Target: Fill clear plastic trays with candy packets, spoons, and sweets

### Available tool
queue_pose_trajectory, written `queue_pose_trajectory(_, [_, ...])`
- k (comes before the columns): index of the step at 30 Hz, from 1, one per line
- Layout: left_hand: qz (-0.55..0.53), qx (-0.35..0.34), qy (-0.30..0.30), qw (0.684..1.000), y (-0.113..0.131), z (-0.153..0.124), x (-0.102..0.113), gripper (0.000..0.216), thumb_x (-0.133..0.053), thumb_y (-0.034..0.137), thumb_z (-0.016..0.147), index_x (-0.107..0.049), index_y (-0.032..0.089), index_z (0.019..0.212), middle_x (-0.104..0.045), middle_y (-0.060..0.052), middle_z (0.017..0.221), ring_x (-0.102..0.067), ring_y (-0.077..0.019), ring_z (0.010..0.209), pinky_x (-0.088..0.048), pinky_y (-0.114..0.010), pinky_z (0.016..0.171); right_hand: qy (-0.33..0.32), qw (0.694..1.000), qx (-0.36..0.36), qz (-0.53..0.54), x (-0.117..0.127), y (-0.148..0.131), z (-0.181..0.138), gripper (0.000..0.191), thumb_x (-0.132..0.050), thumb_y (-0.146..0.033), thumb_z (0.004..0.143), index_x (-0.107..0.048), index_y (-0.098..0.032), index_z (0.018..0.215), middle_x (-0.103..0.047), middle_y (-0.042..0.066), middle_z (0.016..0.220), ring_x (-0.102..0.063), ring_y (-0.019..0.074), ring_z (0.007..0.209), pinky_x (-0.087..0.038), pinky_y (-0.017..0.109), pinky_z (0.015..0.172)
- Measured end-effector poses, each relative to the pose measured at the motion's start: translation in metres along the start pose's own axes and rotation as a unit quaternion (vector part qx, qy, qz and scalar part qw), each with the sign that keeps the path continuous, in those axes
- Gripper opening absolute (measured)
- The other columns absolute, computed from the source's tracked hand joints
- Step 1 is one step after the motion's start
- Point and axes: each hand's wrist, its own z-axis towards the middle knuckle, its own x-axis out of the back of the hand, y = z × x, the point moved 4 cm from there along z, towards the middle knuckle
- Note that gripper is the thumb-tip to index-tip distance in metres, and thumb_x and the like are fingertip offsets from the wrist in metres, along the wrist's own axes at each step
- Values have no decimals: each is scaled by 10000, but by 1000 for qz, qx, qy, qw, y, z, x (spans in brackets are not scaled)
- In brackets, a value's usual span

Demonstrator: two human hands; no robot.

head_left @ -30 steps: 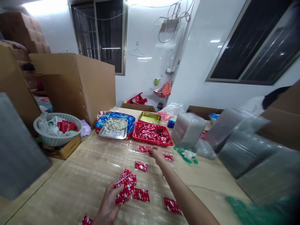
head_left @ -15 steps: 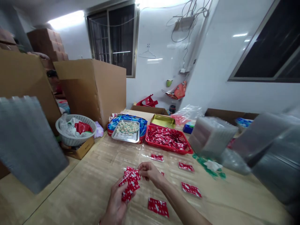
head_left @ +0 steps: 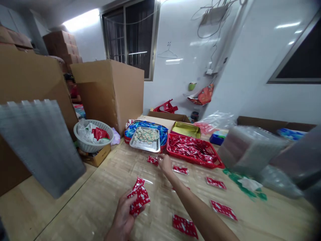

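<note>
Packets (head_left: 140, 199), rectangular, of glossy red film with white spots, sit clamped in the left hand (head_left: 124, 211); the right hand (head_left: 165, 164) is at the right end of a matching packet (head_left: 151, 160) on the pale wooden table (head_left: 100, 197), its grip unclear.

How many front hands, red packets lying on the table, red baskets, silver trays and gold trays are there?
Hands: 2, left hand and right hand
Red packets lying loose: 6, one partly hidden
Red baskets: 1
Silver trays: 1
Gold trays: 1
Total: 11
</note>
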Motion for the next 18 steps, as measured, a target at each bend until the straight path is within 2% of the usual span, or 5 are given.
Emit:
queue_pose_trajectory(3, [19, 6, 1, 1000, 6, 3, 4, 429, -796, 172, 534, -645, 126, 933, -727, -78, 780, -673, -214, 639, -519, -281, 512, -111, 994, 3, -2, -25, -2, -34, 103, -635, -268, 645, -671, -173, 631, -617, 5, 569, -532, 132, 539, -363, 218, 479])
queue_pose_trajectory(6, [30, 14, -4, 999, 16, 6, 7, 420, -796, 166, 511, -636, 128, 897, -726, -74, 760, -665, -213, 613, -519, -285, 492, -267, 962, -32, 45, -57, 0, -66, 120, -717, -256, 569, -688, -157, 630, -576, -31, 473, -447, 87, 406, -287, 186, 380])
queue_pose_trajectory(8, [27, 0, -5, 1000, 28, 8, 11, 434, -792, 161, 508, -633, 126, 911, -729, -79, 766, -665, -208, 607, -522, -281, 497, -292, 949, -62, 106, -74, 1, -69, 121, -731, -205, 539, -672, -142, 624, -573, -37, 467, -431, 68, 381, -277, 170, 361])
queue_pose_trajectory(14, [-8, -32, 48, 998, 61, 6, 38, 396, -753, 107, 548, -641, 127, 927, -734, -82, 797, -687, -207, 639, -536, -267, 542, -104, 975, -88, 173, -118, -4, -8, 182, -644, -238, 756, -542, -150, 633, -502, -55, 470, -460, 63, 386, -387, 179, 401])
queue_pose_trajectory(18, [-23, -11, 81, 996, 67, 1, 54, 315, -745, 66, 551, -632, 145, 835, -725, -61, 718, -678, -202, 589, -534, -272, 525, -21, 985, -47, 164, -143, -17, 28, 258, -532, -355, 903, -562, -135, 771, -527, -63, 577, -478, 56, 439, -431, 192, 442])
